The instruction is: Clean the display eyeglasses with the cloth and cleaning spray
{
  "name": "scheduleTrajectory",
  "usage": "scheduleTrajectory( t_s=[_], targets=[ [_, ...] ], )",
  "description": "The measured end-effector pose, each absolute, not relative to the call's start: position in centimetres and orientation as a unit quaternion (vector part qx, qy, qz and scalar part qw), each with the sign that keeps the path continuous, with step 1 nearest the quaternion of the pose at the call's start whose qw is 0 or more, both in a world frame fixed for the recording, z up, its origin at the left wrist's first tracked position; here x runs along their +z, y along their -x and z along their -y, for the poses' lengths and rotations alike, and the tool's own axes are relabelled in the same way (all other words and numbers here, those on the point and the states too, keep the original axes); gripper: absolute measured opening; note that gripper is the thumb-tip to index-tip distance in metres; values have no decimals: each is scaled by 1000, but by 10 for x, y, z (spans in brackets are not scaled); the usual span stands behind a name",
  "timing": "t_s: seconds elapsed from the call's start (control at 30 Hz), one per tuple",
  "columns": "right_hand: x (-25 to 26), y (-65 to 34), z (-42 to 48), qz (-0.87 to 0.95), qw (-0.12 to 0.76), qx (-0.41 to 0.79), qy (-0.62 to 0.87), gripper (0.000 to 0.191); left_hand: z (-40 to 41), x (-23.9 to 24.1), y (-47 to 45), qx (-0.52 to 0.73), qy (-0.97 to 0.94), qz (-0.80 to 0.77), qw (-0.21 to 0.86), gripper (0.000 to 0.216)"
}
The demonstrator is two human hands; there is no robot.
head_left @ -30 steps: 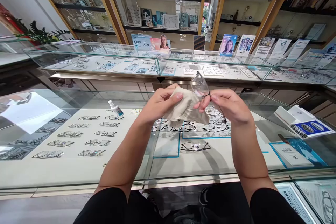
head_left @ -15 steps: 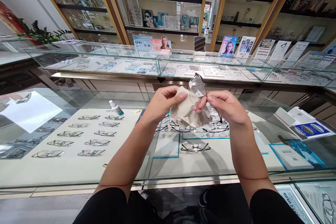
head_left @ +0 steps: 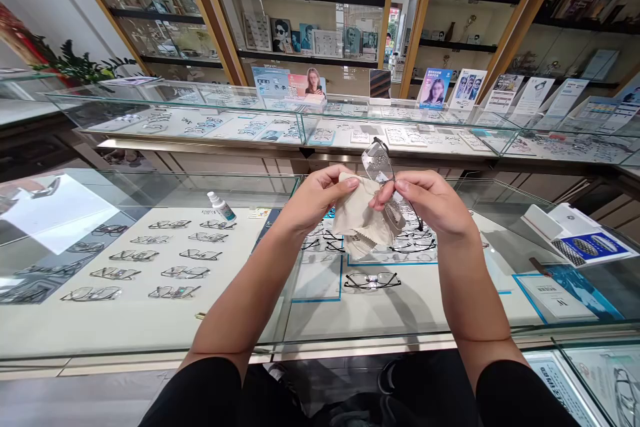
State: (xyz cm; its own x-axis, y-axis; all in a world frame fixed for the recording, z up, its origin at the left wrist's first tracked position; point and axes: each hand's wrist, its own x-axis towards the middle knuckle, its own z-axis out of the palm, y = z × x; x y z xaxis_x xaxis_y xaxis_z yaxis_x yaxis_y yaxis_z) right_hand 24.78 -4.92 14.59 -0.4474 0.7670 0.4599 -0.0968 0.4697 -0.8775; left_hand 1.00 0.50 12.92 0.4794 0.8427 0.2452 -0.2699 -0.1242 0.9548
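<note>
Print is everywhere in this shop but none of it can be read: the upright leaflets [head_left: 501, 88] along the rear glass counter [head_left: 200, 107], the blue-and-white booklet [head_left: 583, 240] at the right, and the label on the small white spray bottle with a blue band [head_left: 221, 205] are all too small or too blurred.

The left hand [head_left: 315, 203] has thumb and fingertips pinched together on the upper edge of a soft, crumpled beige cleaning cloth with a pinked, zigzag edge [head_left: 361, 225]. The right hand [head_left: 434, 203] has its thumb and forefinger clamped on a pair of thin dark metal-rimmed spectacles with clear lenses [head_left: 384, 177], gripping near the bridge. One lens stands up above the fingers, speckled with droplets or reflections; which, I cannot tell. The other lens lies against the cloth, partly hidden behind the fingers, and a dark temple arm trails down to the right. Cloth and spectacles are held together in the air above the near glass display case [head_left: 150, 320], between the two hands, which nearly touch.

Under the glass lie rows of thin wire frames [head_left: 165, 257] on a pale matte lining, and a single dark frame [head_left: 373, 279] on a white card edged in blue. The spray bottle lies tilted on the glass top, well to the left of the hands. Reflections wash out the case's far left corner. Black sleeves [head_left: 220, 393] are cut off by the lower edge.
</note>
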Motion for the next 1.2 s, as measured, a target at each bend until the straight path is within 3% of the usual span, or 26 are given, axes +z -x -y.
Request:
scheduleTrajectory(
  t_s=[0.3,0.47,0.7,0.87,1.2],
  targets=[
    [143,-242,42,708,470,470,239,32,-1,125,-13,499,-629,-236,547,43],
    [139,-236,37,691,491,453,276,30,-10,123,-13,555,-570,-309,521,42],
    [120,-211,22,629,594,376,331,29,-8,118,-21,538,-569,-338,522,30],
    [107,-198,11,604,668,288,326,31,0,110,-29,546,-584,-313,513,33],
    [97,-183,10,575,690,300,321,34,14,111,-29,538,-645,-293,457,44]
  ],
)
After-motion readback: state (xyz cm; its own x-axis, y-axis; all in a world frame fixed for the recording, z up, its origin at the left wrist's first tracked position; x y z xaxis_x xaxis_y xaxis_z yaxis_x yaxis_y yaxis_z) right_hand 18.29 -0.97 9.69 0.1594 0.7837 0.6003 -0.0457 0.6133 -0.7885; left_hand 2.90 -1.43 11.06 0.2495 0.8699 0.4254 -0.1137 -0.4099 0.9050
